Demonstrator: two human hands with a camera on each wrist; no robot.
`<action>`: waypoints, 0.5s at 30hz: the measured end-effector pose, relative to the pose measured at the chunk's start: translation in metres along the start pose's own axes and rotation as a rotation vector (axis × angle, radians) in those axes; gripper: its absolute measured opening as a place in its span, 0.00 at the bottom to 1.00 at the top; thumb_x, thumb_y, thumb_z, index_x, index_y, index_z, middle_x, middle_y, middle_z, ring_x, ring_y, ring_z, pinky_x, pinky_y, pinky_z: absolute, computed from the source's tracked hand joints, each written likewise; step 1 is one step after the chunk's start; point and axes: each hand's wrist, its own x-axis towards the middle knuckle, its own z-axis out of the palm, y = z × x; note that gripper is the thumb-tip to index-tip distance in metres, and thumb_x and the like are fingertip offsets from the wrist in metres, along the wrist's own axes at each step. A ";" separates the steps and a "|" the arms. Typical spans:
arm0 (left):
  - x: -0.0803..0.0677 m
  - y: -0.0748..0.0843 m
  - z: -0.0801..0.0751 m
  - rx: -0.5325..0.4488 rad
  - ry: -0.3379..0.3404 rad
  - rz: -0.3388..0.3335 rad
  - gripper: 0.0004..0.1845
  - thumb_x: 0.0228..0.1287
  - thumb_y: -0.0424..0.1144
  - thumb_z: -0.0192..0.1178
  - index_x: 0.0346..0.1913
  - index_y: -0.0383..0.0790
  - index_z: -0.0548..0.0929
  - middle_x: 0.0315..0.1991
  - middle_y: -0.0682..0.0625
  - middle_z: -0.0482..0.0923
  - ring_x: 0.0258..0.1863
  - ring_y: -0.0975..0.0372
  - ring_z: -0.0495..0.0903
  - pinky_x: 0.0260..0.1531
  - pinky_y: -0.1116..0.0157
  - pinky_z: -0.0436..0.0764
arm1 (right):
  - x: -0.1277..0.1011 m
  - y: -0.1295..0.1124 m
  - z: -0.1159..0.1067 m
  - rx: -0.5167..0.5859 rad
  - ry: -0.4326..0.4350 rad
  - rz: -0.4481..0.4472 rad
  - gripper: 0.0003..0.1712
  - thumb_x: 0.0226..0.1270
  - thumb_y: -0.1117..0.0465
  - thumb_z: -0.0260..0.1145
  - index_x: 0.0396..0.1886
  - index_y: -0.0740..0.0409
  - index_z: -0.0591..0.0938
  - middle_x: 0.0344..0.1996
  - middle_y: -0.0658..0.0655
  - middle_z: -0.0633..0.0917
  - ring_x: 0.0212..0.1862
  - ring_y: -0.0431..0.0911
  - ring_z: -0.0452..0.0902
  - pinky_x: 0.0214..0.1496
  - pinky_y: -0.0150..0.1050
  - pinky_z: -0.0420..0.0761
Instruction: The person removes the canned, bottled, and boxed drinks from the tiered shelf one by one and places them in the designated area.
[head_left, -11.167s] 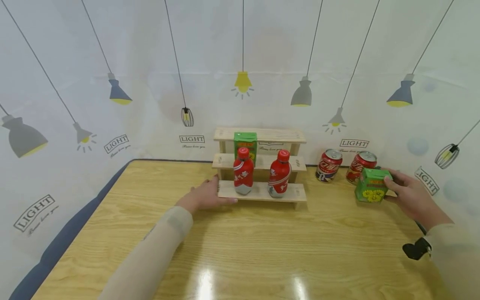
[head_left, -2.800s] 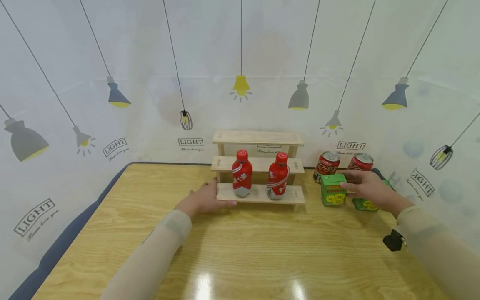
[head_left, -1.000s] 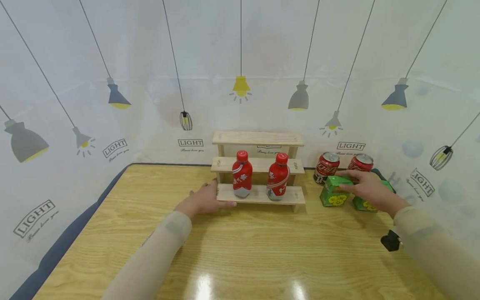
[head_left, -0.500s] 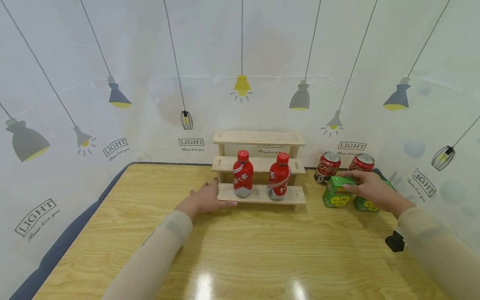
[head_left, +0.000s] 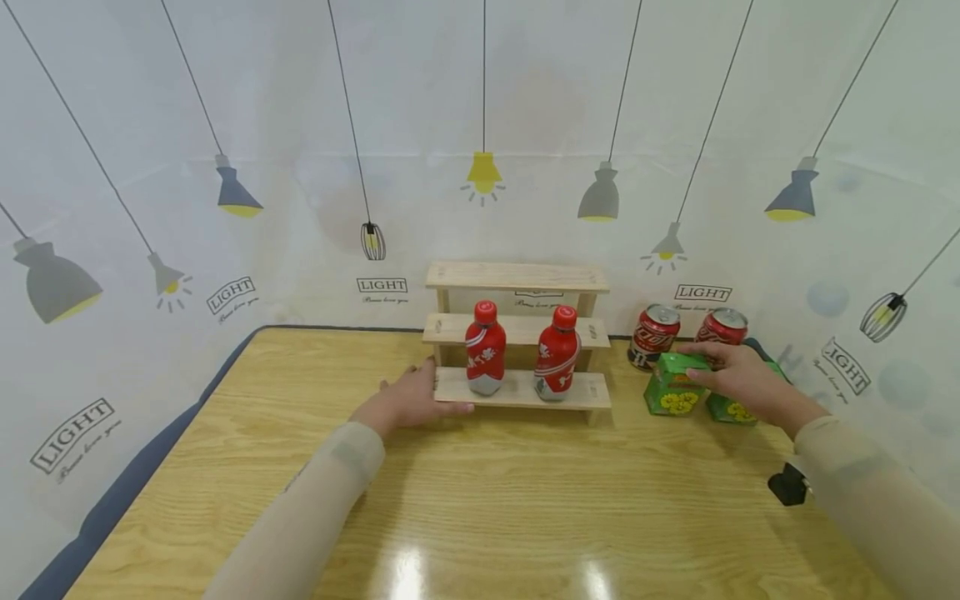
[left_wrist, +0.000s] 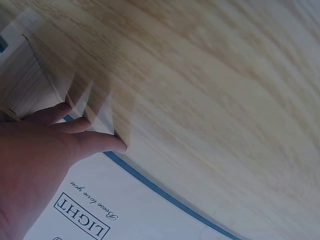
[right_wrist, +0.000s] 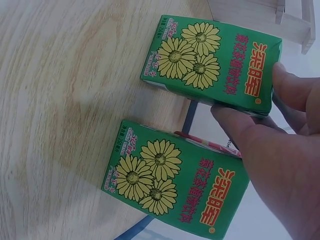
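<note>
My right hand (head_left: 708,368) grips the top of a green flower-print carton (head_left: 671,390), which stands tilted on the table right of the wooden three-tier shelf (head_left: 517,276). In the right wrist view the thumb and fingers (right_wrist: 287,87) pinch that carton (right_wrist: 210,60), and a second green carton (right_wrist: 175,182) stands right beside it. In the head view the second carton (head_left: 723,409) is partly hidden behind the hand. My left hand (head_left: 420,393) rests flat against the left end of the shelf's bottom tier. Two red bottles (head_left: 485,360) (head_left: 558,364) stand on that tier.
Two red cans (head_left: 654,335) (head_left: 723,324) stand behind the cartons near the back wall. The wooden table (head_left: 480,500) stretches toward me, with a printed curtain behind and to both sides. The left wrist view shows the left hand (left_wrist: 60,145) at the shelf's end (left_wrist: 30,85).
A carton that stood on the shelf's middle tier 11 s ago now sits beside the other on the table. Over the last second the held carton stays tilted and barely shifts. Left hand unmoved.
</note>
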 end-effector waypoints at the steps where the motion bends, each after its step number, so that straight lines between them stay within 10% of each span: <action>1: 0.000 0.000 0.000 0.002 -0.001 0.000 0.76 0.44 0.89 0.62 0.87 0.43 0.49 0.84 0.42 0.61 0.86 0.40 0.53 0.75 0.20 0.45 | 0.000 0.000 0.000 0.006 0.000 0.000 0.35 0.84 0.48 0.60 0.81 0.59 0.68 0.75 0.75 0.71 0.71 0.72 0.73 0.57 0.51 0.86; 15: -0.002 0.002 0.000 -0.002 -0.007 -0.007 0.76 0.45 0.88 0.62 0.87 0.43 0.48 0.85 0.43 0.60 0.86 0.40 0.51 0.76 0.20 0.43 | -0.002 -0.002 0.000 0.057 -0.008 0.001 0.35 0.84 0.49 0.61 0.82 0.59 0.68 0.77 0.76 0.68 0.73 0.74 0.70 0.62 0.59 0.86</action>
